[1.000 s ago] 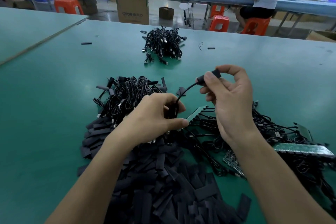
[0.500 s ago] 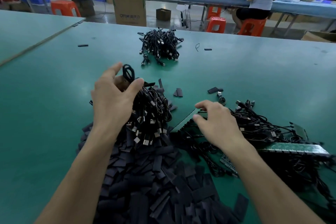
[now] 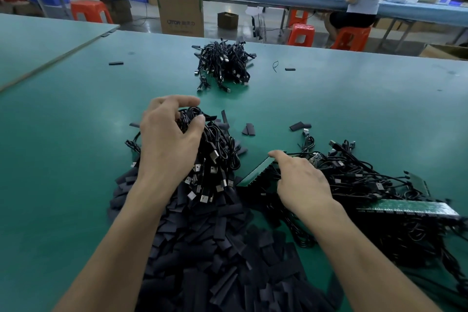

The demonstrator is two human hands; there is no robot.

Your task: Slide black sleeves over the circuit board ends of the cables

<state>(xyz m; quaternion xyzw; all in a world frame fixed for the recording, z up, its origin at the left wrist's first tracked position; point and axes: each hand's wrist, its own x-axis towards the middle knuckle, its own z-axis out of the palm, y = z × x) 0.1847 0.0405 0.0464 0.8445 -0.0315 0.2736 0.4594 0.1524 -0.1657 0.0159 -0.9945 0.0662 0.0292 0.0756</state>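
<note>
The worktop (image 3: 76,134) carries everything toward its near edge. The big heap of black sleeves (image 3: 215,248) lies closest to me, the tangle of cables (image 3: 367,175) with green circuit boards (image 3: 405,206) sits to its right, and a bundle of cables (image 3: 217,157) is at the heap's far side.

As I judge it, the step in hand is fetching the next cable. To do it well I should single out one lead from the tangle, follow it to its board end and lift it free without dragging its neighbours. Then I take one sleeve, open its mouth and push it straight over the board so no corner snags. I would also keep the bundle apart from the tangle so the two lots do not mix.

My left hand (image 3: 169,142) curls fingers and thumb round the top of the bundle, gripping its looped cords, and the plug ends hang out below my palm. My right hand (image 3: 301,182) is slack, fingers loosely stretched and forefinger forward. It rests on the tangle's left edge and holds nothing I can see.
</note>
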